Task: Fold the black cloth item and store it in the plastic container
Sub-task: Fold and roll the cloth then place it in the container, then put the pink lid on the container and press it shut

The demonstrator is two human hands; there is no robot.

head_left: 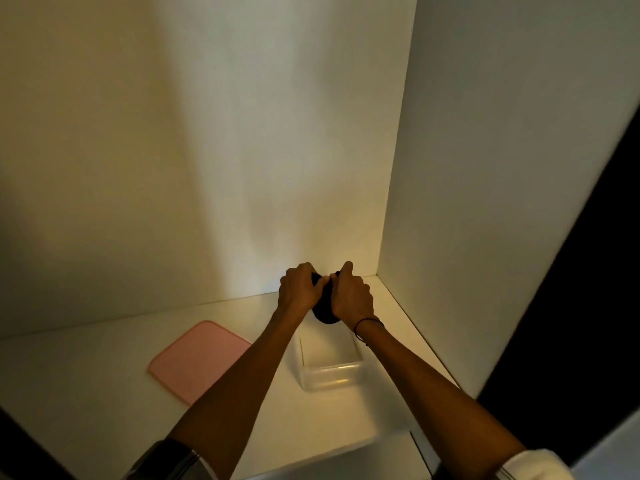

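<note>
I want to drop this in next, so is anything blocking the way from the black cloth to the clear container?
Nothing visible does. Both hands, left hand and right hand, hold the black cloth just beyond the open plastic container; the pink lid lies off to its left.

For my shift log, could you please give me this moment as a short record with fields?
surface: white table in a corner of white walls
black cloth: bunched, held between both hands
left hand: gripping the cloth
right hand: gripping the cloth
plastic container: clear, open, looks empty, just below the hands
pink mat: flat, left of the container
</note>
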